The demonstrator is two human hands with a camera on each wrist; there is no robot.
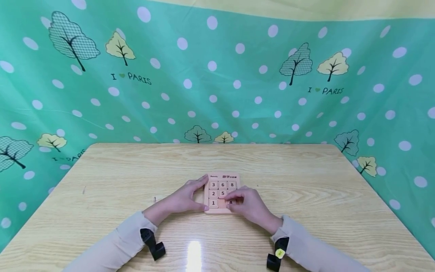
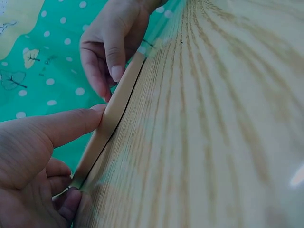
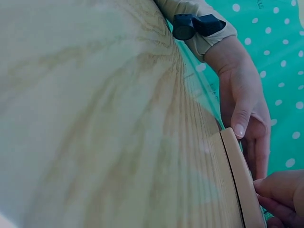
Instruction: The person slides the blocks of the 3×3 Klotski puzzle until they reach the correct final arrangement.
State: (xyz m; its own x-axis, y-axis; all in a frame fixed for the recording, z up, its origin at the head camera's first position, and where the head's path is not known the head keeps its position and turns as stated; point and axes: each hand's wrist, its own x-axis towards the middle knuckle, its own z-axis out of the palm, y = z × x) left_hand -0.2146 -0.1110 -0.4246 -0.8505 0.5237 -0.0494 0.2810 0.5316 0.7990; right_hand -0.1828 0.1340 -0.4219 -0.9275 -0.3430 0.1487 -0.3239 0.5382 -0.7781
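A light wooden number slide puzzle [image 1: 217, 212] lies flat on the table, its tiles in a three-by-three grid. My left hand [image 1: 185, 196] holds it by the left side, thumb at the lower corner and fingers near the upper one. Over the right part is my right hand [image 1: 249, 204], its bent index fingertip touching the lower edge of tile 5 [image 1: 222, 192] and its thumb by tile 4 [image 1: 231, 202]. An uncovered slot shows below tile 5, beside tile 1 [image 1: 213, 203]. The right-hand fingers hide the tile right of 5. From the left wrist, the puzzle's side edge [image 2: 111, 114] shows.
The puzzle rests near the middle of a wood-grain table [image 1: 136, 162]. Behind and around it hangs a green dotted cloth [image 1: 217, 87] with printed trees. Both sleeves carry black wrist cameras, the left camera [image 1: 153, 243] and the right camera [image 1: 276, 255].
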